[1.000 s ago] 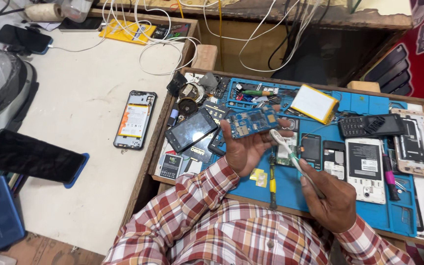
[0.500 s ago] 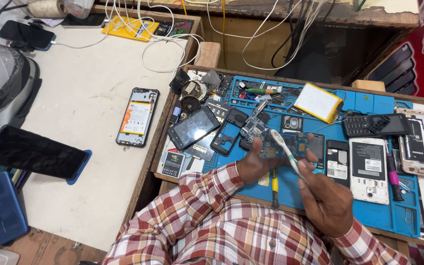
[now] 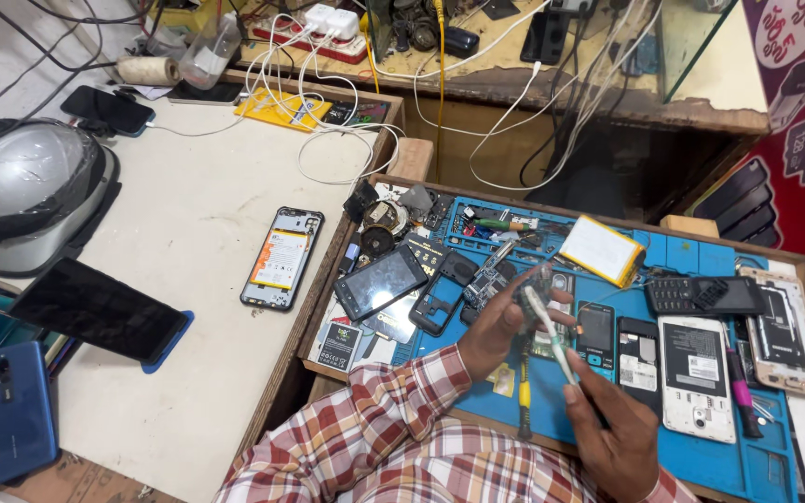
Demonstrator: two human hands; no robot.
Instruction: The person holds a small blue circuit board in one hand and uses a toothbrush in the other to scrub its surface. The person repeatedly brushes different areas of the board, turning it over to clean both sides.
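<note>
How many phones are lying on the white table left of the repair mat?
4: an opened phone by the mat's edge, a black one on a blue pad, a blue one at the bottom left corner, one charging at the top. More may be hidden.

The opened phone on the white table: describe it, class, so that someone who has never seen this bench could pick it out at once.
Start at the white table left of the blue repair mat. Near the table's right edge, beside the wooden tray rim, lies the opened phone. Unlike the dark-screened phones nearby, its back is off, showing an orange and white battery in a black frame.
</note>
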